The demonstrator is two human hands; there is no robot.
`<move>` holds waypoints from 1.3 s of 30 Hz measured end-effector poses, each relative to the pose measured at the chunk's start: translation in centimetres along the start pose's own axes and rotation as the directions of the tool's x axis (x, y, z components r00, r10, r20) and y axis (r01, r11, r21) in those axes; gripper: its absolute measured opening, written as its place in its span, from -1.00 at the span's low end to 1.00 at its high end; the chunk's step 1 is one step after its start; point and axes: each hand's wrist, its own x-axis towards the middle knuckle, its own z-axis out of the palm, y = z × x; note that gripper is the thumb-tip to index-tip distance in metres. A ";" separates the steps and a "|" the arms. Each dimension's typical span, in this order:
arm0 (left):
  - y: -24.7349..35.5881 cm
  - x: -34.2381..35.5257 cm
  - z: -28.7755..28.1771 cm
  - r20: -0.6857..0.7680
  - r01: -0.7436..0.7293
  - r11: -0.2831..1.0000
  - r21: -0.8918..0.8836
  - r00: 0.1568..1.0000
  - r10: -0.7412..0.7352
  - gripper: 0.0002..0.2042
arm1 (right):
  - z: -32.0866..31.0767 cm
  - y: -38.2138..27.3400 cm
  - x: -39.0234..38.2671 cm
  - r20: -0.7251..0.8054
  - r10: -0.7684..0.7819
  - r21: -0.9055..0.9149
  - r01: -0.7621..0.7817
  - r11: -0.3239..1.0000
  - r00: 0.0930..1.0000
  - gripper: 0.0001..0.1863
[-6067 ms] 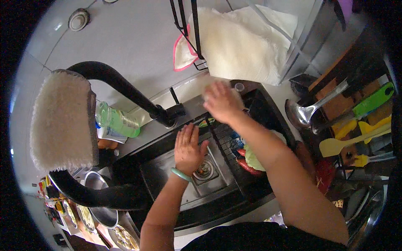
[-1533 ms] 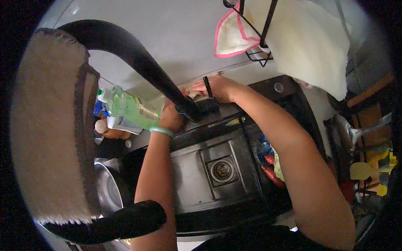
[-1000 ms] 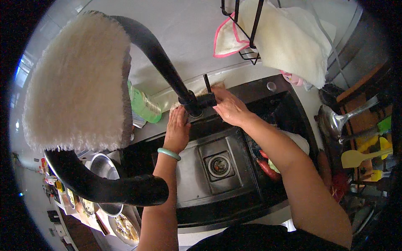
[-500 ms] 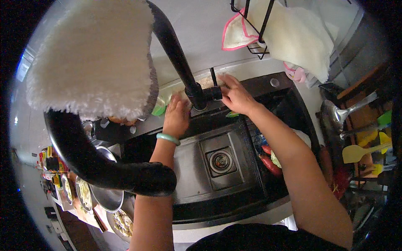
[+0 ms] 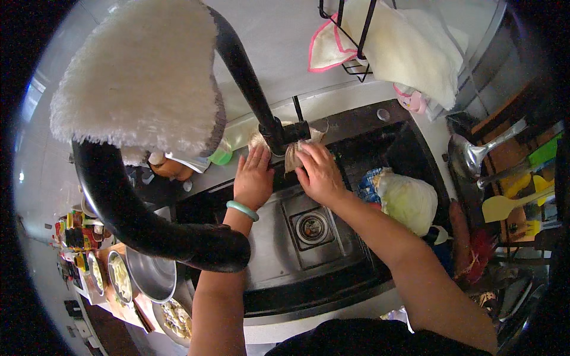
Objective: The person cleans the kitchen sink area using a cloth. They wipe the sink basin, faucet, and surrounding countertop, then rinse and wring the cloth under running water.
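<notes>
Dark sink rim (image 5: 356,120) bears crumpled beige cloth (image 5: 294,159), partly hidden by the fluffy-covered tap (image 5: 244,74) — left hand (image 5: 254,179) flat, right hand (image 5: 321,177) on cloth, pinch unclear.

The left hand (image 5: 253,180) is spread flat, back up, near the sink's (image 5: 320,299) back edge, fingers almost straight and pointing that way, thumb held off. Its wrist runs nearly in line with the left forearm (image 5: 221,302), which crosses the front edge. The right hand (image 5: 322,175) is beside it, slightly apart, fingers bent, back up. The right arm (image 5: 395,243) slants in from the front right corner, elbow bent.
</notes>
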 end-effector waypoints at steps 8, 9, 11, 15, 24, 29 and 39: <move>-0.1 3.4 0.0 0.066 0.095 0.995 0.025 0.993 -0.097 -0.25 | -0.3 1.2 3.7 0.343 0.133 -0.250 -0.047 0.967 0.930 -0.21; -0.7 3.8 -0.5 0.078 0.083 0.996 0.017 0.993 -0.084 -0.25 | -0.5 1.2 4.6 0.340 0.124 -0.244 -0.040 0.969 0.932 -0.19; -0.7 3.7 -0.1 0.052 0.082 0.997 -0.002 0.995 -0.082 -0.23 | -0.6 1.2 4.5 0.369 0.137 -0.268 -0.036 0.963 0.919 -0.15; 0.2 1.0 0.0 0.025 0.084 0.996 -0.019 0.996 -0.084 -0.24 | -1.2 0.1 3.8 0.432 0.162 -0.287 -0.035 0.957 0.887 -0.09; 0.3 -2.7 1.0 -0.025 0.078 0.997 0.005 0.997 -0.077 -0.45 | 1.5 -5.7 0.6 0.071 -0.213 0.208 0.194 0.959 0.975 -0.51; 0.3 -3.8 0.9 0.016 0.096 0.993 0.061 0.995 -0.098 -0.48 | 7.1 -6.9 5.8 0.220 0.050 -0.097 -0.029 0.995 0.974 -0.53; 0.5 -5.3 -1.3 0.036 -0.005 1.000 0.031 0.999 0.004 -0.68 | 9.3 -7.4 7.4 0.327 0.025 -0.214 0.048 0.976 0.945 -0.59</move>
